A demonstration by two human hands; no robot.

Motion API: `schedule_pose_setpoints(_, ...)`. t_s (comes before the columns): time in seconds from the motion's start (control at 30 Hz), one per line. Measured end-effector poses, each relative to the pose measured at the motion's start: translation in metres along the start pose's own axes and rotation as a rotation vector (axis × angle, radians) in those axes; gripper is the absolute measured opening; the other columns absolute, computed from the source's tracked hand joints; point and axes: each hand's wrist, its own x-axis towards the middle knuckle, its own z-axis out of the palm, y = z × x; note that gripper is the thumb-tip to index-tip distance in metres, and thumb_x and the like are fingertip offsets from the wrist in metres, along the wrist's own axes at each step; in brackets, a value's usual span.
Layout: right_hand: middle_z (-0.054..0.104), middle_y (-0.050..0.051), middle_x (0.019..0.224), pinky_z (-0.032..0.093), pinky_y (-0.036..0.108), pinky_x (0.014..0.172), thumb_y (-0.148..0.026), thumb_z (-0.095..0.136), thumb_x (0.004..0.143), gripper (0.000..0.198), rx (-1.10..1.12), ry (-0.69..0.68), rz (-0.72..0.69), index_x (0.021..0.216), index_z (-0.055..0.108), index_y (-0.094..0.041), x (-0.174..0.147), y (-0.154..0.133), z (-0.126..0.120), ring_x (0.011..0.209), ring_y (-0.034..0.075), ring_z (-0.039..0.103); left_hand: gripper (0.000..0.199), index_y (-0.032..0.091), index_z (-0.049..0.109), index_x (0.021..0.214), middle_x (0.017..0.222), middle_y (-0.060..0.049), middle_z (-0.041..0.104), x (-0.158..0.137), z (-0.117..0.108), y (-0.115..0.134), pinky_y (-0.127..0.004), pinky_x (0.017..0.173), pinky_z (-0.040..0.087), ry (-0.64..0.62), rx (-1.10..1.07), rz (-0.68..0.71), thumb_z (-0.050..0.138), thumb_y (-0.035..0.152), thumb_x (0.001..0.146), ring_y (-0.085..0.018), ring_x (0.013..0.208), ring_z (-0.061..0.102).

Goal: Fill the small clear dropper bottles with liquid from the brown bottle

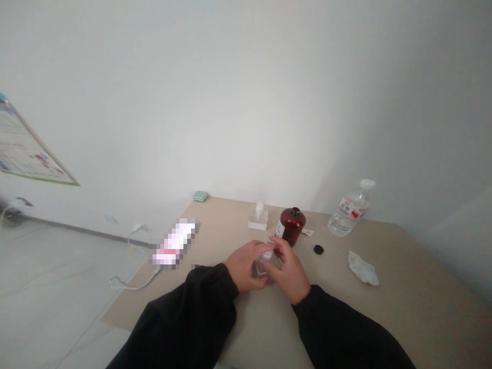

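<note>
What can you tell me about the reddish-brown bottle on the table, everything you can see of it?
The reddish-brown bottle is glossy and slightly see-through, glass or plastic, I can't tell which. It has rounded shoulders, a short, narrow neck with no cap on it, and a white label on its left side, too small to read. It stands upright on the table, just beyond the right hand, which hides part of its base; whether they touch is unclear.

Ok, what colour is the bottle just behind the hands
The bottle is reddish-brown, in the head view.
</note>
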Motion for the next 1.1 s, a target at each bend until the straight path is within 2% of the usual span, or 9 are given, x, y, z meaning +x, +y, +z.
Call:
schedule_pose_setpoints(0.1, 0.061, 0.012, 0.122, 0.047, 0.048, 0.1, -0.03, 0.065, 0.079, 0.051, -0.002, 0.007, 0.0, 0.126, 0.048, -0.021, -0.0004, -0.0004, 0.0002, 0.111, 0.027, 0.062, 0.076, 0.021, 0.044, 0.133, 0.123, -0.01, 0.058, 0.0003, 0.0, 0.0007, -0.041, 0.102, 0.046, 0.006, -0.005, 0.002, 0.069, 0.015, 0.062, -0.026, 0.112, 0.056)
schedule_pose_setpoints(0.23, 0.063, 0.012, 0.12, 0.046, 0.047, 0.101, -0.03, 0.061, 0.083, 0.05, 0.033, -0.057, -0.049, 0.129, 0.044, -0.021, -0.0006, 0.0016, -0.0045, 0.111, 0.025, 0.062, 0.079, 0.02, 0.043, 0.135, 0.122, -0.01, 0.058, -0.0007, -0.0005, -0.0006, -0.042, 0.101, 0.047, 0.012, -0.005, 0.011, 0.07, 0.015, 0.061, -0.026, 0.111, 0.056)
schedule_pose_setpoints(0.5, 0.064, 0.011, 0.114, 0.049, 0.048, 0.096, -0.03, 0.068, 0.075, 0.055, 0.006, 0.007, -0.009, 0.125, 0.047, -0.021, 0.0026, -0.0005, -0.0013, 0.103, 0.026, 0.064, 0.082, 0.023, 0.041, 0.137, 0.125, -0.009, 0.058, 0.0004, -0.0018, 0.001, -0.043, 0.101, 0.046, -0.02, -0.001, 0.005, 0.07, 0.015, 0.06, -0.027, 0.112, 0.055)
schedule_pose_setpoints(0.73, 0.064, 0.012, 0.118, 0.047, 0.046, 0.099, -0.029, 0.059, 0.084, 0.049, 0.025, -0.073, -0.054, 0.128, 0.043, -0.02, 0.0019, -0.0015, -0.0072, 0.109, 0.024, 0.063, 0.081, 0.02, 0.041, 0.136, 0.125, -0.011, 0.056, -0.0026, -0.0001, -0.0042, -0.043, 0.102, 0.046, -0.006, -0.003, -0.008, 0.071, 0.018, 0.061, -0.027, 0.112, 0.055)
schedule_pose_setpoints(0.9, 0.063, 0.013, 0.118, 0.048, 0.047, 0.097, -0.028, 0.068, 0.075, 0.057, -0.039, -0.024, -0.018, 0.127, 0.046, -0.019, 0.0027, -0.0048, -0.0041, 0.107, 0.027, 0.063, 0.081, 0.023, 0.041, 0.136, 0.126, -0.009, 0.058, 0.0002, -0.0018, 0.001, -0.042, 0.102, 0.045, -0.044, -0.001, -0.033, 0.07, 0.016, 0.062, -0.027, 0.114, 0.054)
schedule_pose_setpoints(1.1, 0.062, 0.011, 0.122, 0.047, 0.046, 0.1, -0.029, 0.059, 0.085, 0.04, -0.018, -0.068, -0.078, 0.123, 0.049, -0.021, 0.0025, -0.003, -0.0061, 0.112, 0.025, 0.062, 0.077, 0.02, 0.044, 0.133, 0.124, -0.012, 0.057, -0.0011, 0.0006, -0.0025, -0.045, 0.102, 0.045, -0.011, 0.006, -0.041, 0.071, 0.018, 0.061, -0.028, 0.113, 0.056)
